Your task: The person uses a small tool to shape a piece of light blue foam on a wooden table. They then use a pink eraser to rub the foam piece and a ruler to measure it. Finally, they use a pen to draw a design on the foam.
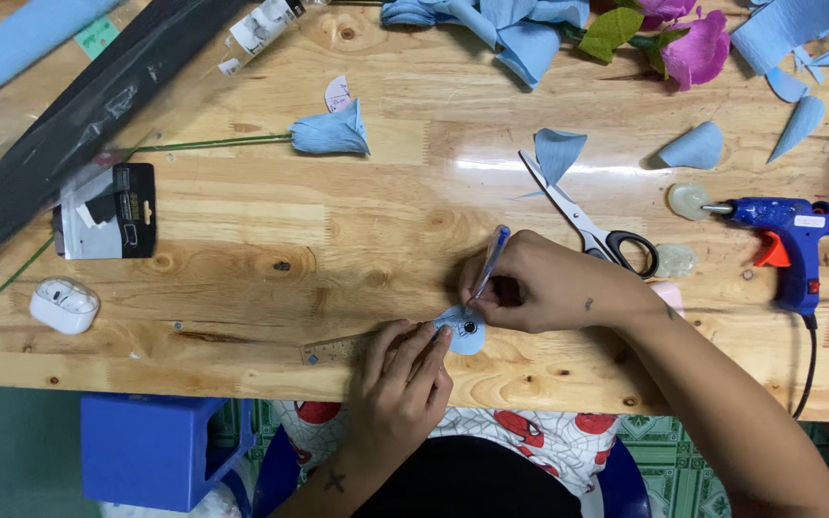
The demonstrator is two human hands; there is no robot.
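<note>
Head view, right fingers gripping one pen, left fingers pressing one blue petal

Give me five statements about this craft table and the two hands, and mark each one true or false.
1. The right hand holds a pen with its tip on a small light blue paper piece. True.
2. The left hand is lifted clear of the table. False: it presses on a clear ruler and the edge of the paper piece.
3. The scissors lie on the table, in neither hand. True.
4. The blue glue gun lies at the table's left end. False: it lies at the right end, beyond the scissors.
5. The blue paper flower on a green stem sits in a vase. False: it lies flat on the wooden table.
</note>
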